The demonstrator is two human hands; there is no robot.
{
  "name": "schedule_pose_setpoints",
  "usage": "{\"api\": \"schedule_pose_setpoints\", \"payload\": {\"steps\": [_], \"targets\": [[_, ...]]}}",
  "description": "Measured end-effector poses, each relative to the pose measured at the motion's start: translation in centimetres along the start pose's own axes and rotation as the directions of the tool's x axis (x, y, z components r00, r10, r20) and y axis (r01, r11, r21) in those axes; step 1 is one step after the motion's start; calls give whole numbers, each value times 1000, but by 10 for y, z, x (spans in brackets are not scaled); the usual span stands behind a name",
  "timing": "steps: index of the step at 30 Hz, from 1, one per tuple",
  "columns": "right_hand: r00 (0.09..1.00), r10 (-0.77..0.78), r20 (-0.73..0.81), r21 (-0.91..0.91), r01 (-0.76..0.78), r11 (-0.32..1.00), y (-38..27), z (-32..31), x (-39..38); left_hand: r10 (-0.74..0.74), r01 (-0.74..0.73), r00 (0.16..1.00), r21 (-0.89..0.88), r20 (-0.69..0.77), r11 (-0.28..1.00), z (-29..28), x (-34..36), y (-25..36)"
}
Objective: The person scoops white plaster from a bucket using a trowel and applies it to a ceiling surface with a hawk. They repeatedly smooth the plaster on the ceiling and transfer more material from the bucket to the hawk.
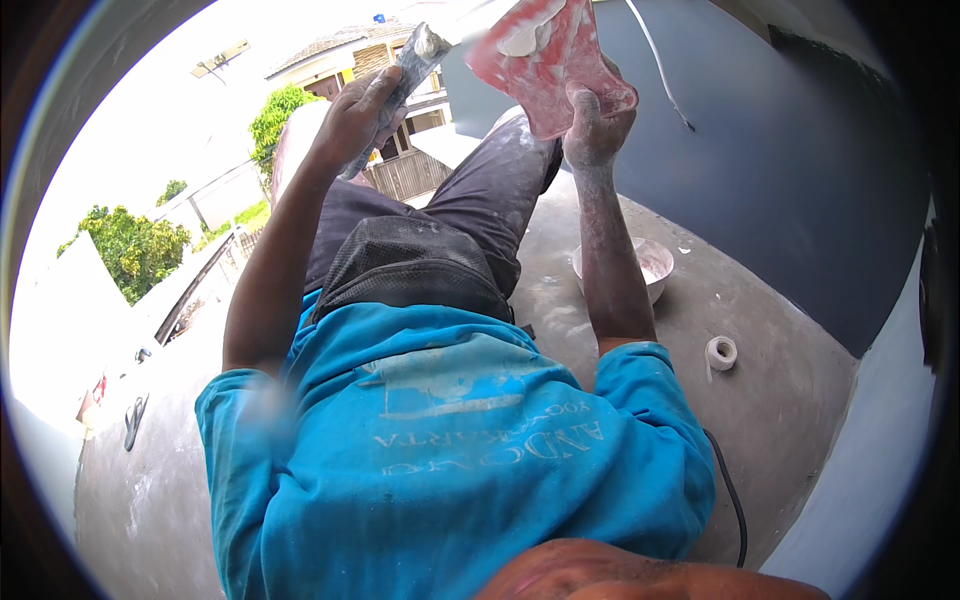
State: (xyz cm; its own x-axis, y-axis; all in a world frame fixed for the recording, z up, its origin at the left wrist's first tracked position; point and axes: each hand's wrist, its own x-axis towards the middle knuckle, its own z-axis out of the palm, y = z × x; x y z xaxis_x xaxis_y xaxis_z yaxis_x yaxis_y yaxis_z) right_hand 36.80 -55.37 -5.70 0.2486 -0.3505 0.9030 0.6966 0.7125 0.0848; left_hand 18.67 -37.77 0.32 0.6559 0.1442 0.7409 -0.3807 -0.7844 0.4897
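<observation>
My left hand [362, 118] is closed around a long, flat, grey scraper [416, 62] with a dab of white paste near its far tip. Opposite it, my right hand [597, 125] grips a pinkish-red flat plastic board [540, 70] by its near corner. White paste [530, 38] is smeared across the board's face, and the same powdery white coats my right hand and wrist. Both tools are held up in front of me, a small gap between them. The board's top edge runs out of view.
A pale bowl [654, 264] with whitish residue stands on the concrete floor [600, 235], partly behind my right forearm. Farther right lie a roll of white tape [720, 353] and a black cable [738, 505]. A white wire [655, 50] hangs before the dark grey wall [780, 180]. A sandal [134, 422] lies left.
</observation>
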Motion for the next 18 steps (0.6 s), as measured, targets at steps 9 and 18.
{"api": "schedule_pose_setpoints", "payload": {"steps": [9,18], "targets": [[980,-155,-122,-25,153,988,-18,15,0,-65,61,991,46,113,997,38,12,-16],[958,-259,122,-237,281,930,-11,25,-17,137,-124,981,-97,136,988,49,14,-14]]}}
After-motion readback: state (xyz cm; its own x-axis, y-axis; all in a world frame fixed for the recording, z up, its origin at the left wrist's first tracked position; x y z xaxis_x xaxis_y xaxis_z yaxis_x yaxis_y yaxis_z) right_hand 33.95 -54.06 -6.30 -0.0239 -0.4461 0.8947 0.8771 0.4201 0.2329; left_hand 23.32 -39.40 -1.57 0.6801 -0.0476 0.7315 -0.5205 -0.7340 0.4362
